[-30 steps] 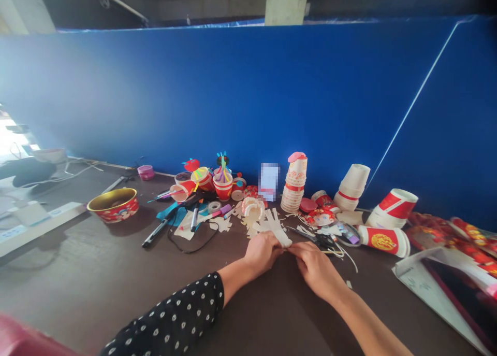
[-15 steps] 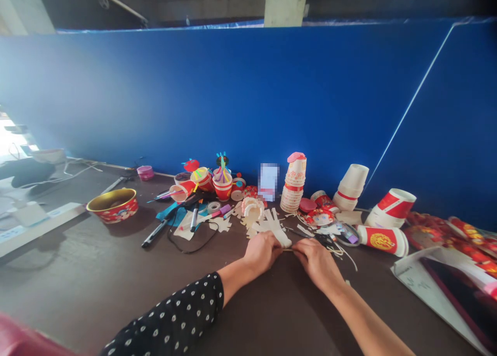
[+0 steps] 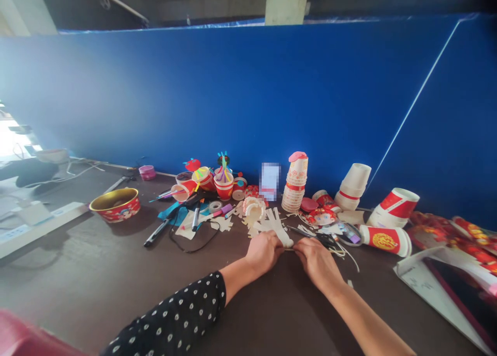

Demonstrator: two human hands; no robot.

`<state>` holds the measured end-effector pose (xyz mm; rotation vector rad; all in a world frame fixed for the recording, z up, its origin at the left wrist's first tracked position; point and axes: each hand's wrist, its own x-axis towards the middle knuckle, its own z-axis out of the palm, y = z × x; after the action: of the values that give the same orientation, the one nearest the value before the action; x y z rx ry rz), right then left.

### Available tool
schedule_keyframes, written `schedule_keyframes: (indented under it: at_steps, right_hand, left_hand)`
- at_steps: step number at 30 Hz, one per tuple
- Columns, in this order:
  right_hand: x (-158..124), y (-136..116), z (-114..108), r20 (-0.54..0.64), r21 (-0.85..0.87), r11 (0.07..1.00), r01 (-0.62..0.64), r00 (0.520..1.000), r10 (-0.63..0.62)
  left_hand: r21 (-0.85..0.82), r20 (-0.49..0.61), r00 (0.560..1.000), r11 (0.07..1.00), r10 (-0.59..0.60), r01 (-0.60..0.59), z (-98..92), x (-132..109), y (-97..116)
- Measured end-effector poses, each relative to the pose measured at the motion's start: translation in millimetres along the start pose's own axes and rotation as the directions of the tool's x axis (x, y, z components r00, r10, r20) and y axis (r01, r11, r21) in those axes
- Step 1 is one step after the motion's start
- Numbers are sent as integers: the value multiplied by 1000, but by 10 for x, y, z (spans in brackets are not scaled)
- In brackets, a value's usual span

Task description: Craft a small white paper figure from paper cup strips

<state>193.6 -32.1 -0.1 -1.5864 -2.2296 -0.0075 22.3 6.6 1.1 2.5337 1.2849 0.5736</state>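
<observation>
My left hand is closed, fingers pinched on a thin pale stick low over the table. The stick's other end runs into my right hand, which is pinched shut too. Just behind the fingertips a white paper piece, cut into long strips, fans out away from me. Its rolled lower edge lies along the stick; whether it is wrapped around or only touching, I cannot tell. The fingertips are partly hidden. Behind my left hand sits a pale ring-shaped paper piece among white scraps.
A stack of paper cups stands behind my hands. More red and white cups lie at the right, near a tablet. Pens, a tape roll, decorated cups and a gold-lined bowl are on the left.
The whole view has shifted slightly, so things appear a little farther right. Both hands keep the same grip on the stick, with hardly any visible movement.
</observation>
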Motion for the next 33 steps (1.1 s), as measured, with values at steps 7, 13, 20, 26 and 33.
schedule_keyframes:
  at_steps: [7, 13, 20, 26, 33]
  right_hand:
    - [11, -16, -48, 40, -73, 997, 6, 999, -3]
    - [8, 9, -79, 55, -65, 998, -2, 998, 6]
    - [-12, 76, -139, 70, -73, 996, -45, 996, 50]
    - [-52, 113, -187, 70, -70, 995, -76, 994, 81]
    - [-24, 104, -97, -125, -24, 999, -40, 991, 37]
  left_hand:
    - [19, 3, 1000, 1000, 10, -10, -19, -16, 13]
    - [30, 4, 1000, 999, 14, -14, -2, -7, -5]
    - [18, 3, 1000, 1000, 12, -12, 21, 0, -28]
    - [13, -2, 1000, 1000, 23, -23, 33, 1, -45]
    - [-1, -10, 1000, 1000, 1, -1, 32, -15, -33]
